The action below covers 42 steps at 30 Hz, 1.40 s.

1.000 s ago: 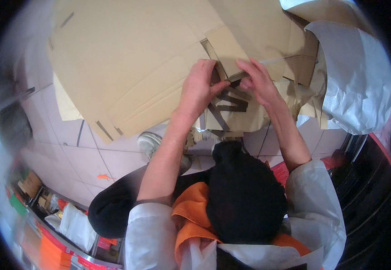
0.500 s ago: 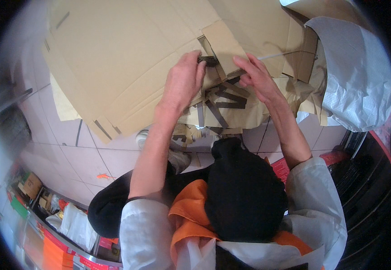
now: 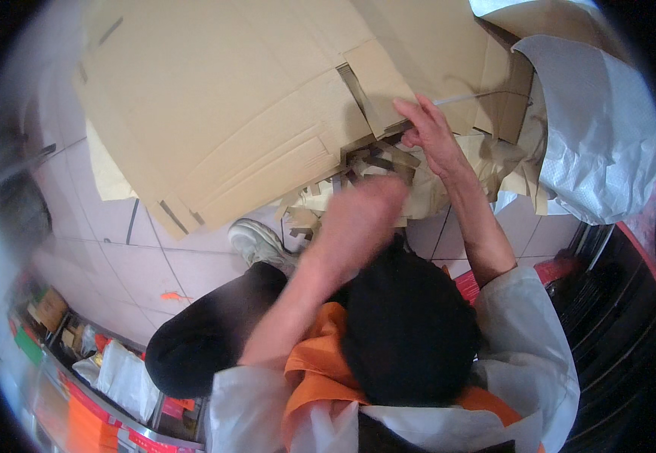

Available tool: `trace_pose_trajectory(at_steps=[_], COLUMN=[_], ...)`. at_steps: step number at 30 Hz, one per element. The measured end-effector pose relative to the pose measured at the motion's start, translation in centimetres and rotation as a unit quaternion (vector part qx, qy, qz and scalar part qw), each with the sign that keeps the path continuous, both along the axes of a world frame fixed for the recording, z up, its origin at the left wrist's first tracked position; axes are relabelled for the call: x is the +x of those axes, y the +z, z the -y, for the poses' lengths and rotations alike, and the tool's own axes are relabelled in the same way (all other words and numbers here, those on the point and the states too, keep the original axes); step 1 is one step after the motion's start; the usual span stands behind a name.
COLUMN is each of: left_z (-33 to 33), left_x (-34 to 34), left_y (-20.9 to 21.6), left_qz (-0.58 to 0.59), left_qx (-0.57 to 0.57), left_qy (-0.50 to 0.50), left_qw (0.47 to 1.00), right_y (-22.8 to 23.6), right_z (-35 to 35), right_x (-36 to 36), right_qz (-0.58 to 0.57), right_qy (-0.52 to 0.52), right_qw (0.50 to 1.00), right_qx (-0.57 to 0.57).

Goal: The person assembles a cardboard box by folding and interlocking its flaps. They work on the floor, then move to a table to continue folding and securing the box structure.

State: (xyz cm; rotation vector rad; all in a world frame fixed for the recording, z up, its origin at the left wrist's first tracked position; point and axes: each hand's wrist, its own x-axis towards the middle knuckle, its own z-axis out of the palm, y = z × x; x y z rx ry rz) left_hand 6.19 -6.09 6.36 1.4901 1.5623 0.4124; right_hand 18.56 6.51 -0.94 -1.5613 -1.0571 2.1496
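A large stack of flat brown cardboard sheets (image 3: 230, 90) lies before me, with a long slot cut near its right side. A narrow cardboard flap (image 3: 382, 83) stands just right of the slot. My right hand (image 3: 432, 136) is by the flap's right edge, fingers apart, the index finger stretched toward the cardboard. My left hand (image 3: 364, 219) is below the stack's near edge, smeared by motion; its fingers and anything in them cannot be made out. Dark and brown cardboard strips (image 3: 388, 155) lie in a loose heap between the hands, partly hidden by the left one.
White and silvery sheeting (image 3: 603, 128) drapes at the right. A thin cord (image 3: 486, 94) runs over the cardboard. Below left stands a bin (image 3: 124, 377) with bags and small boxes. My shoe (image 3: 256, 240) rests on the tiled floor (image 3: 117, 264) near the scraps.
My left hand has left the slot and swung down toward me, to the right. Dark strips seen in the slot by its fingers are gone from there. The right hand has hardly moved.
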Motion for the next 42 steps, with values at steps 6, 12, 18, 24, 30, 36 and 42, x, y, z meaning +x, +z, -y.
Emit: trace_pose_trajectory(at_steps=[6, 12, 18, 24, 30, 36, 42], left_z=[-0.3, -3.0, -3.9, -4.5, -2.8, 0.2, 5.0], left_x=[0.6, 1.4, 2.4, 1.3, 0.9, 2.6, 4.0], left_y=[-3.7, -8.2, -8.1, -5.6, -4.9, -3.9, -4.6], left_qz=[0.346, 0.527, 0.257, 0.107, 0.448, 0.407, 0.148], left_qx=[-0.245, -0.248, -0.120, -0.058, -0.136, -0.131, -0.129], left_qy=[0.322, 0.530, 0.519, 0.440, 0.545, 0.464, 0.091], left_qw=[0.846, 0.616, 0.807, 0.890, 0.695, 0.776, 0.976], right_y=[0.7, 1.3, 1.3, 1.3, 0.8, 0.2, 1.0], right_z=[-0.1, -0.3, -1.1, -1.9, -1.7, -1.6, -1.9], right_x=[0.1, -0.1, 0.3, 0.4, 0.6, 1.0, 0.7], right_qz=[-0.018, -0.015, 0.038, 0.070, 0.041, 0.029, 0.019], right_qy=[0.016, 0.012, 0.057, 0.080, 0.061, 0.044, 0.044], right_qw=[1.000, 1.000, 0.997, 0.994, 0.997, 0.999, 0.999], right_qx=[-0.001, -0.018, 0.026, 0.016, 0.005, -0.006, -0.014])
